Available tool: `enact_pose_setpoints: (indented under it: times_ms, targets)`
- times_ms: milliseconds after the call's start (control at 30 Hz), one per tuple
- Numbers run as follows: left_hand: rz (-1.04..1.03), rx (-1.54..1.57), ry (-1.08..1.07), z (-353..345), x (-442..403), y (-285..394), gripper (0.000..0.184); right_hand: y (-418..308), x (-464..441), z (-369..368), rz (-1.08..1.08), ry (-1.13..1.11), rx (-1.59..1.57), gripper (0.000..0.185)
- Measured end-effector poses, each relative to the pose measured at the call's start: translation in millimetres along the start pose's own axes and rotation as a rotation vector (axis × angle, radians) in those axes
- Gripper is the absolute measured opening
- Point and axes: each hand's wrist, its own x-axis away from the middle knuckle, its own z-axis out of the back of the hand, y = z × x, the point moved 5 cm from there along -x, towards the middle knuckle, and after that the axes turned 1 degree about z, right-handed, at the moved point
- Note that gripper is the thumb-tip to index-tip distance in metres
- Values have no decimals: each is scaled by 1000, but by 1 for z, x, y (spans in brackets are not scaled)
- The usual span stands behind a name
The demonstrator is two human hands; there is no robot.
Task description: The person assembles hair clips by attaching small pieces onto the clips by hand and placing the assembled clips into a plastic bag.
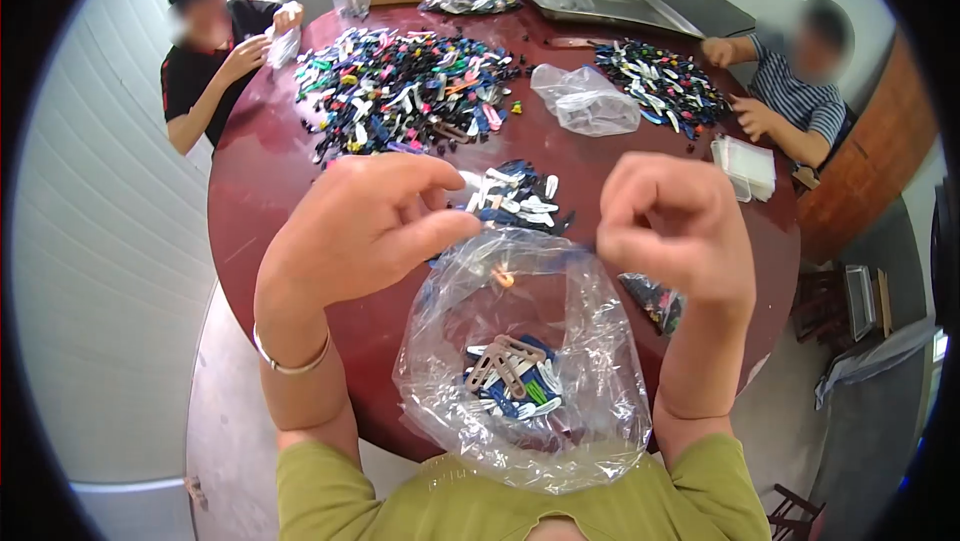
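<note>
A large clear plastic bag [605, 401] stands wide open in front of my chest, with grey, white, blue and green hair clips [515, 376] at its bottom. A small orange clip [502, 277] shows inside the bag, near its far side. Above the bag's far left rim is my left hand [370, 226], its thumb and index finger apart with nothing plain between them. My right hand [675, 226] is curled closed above the far right rim; what its fingers hold, if anything, is hidden. Between my hands, beyond the bag, lies a small pile of white and dark clips [520, 196].
On the red table [250, 201] lie a big mixed clip pile [400, 91] and a smaller one [665, 86]. An empty-looking clear bag [585, 101], a filled packet [652, 301], flat clear sleeves [745, 169] and a metal tray [660, 16] are around. Two people sit across.
</note>
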Motion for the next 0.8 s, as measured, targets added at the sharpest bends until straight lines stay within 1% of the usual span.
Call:
enact_pose_setpoints:
  times_ms: [33, 100, 167, 200, 267, 300, 333, 367, 433, 533, 633, 800]
  targets:
    - [0, -23, -56, -5, 0, -3, 16, -10, 1, -6, 100, -126, 62, 11]
    - [-9, -68, -172, -17, -2, -11, 17, -11, -1, -17, 43, -148, 104, 11]
    - [-60, -40, -183, -22, -2, -9, 16, 18, -7, -18, -267, 54, 2, 10]
    - [-84, -39, -182, -23, -1, -8, 15, 42, -15, -16, -154, 135, 114, 7]
    - [-118, -42, -177, -23, -1, -4, 14, 85, -21, -24, -144, 35, 334, 9]
    - [-127, -46, -173, -22, -1, -3, 13, 109, -19, -32, -195, -188, 483, 14]
    - [-135, -50, -170, -21, -1, -2, 12, 118, -17, -41, -306, -307, 543, 18]
    - [-158, -45, -160, -21, 0, -2, 12, 122, -15, -49, -339, -365, 593, 23]
    - [-200, -32, -140, -22, 1, -1, 12, 116, -16, -58, -415, -479, 738, 27]
    - [-230, -30, -126, -23, 2, 0, 12, 114, -15, -63, -449, -555, 855, 30]
    - [-242, -51, -117, -23, 2, -1, 12, 126, -12, -66, -444, -556, 845, 36]
    - [-147, -74, -100, -15, 2, -7, 12, 129, -10, -76, -403, -535, 875, 33]
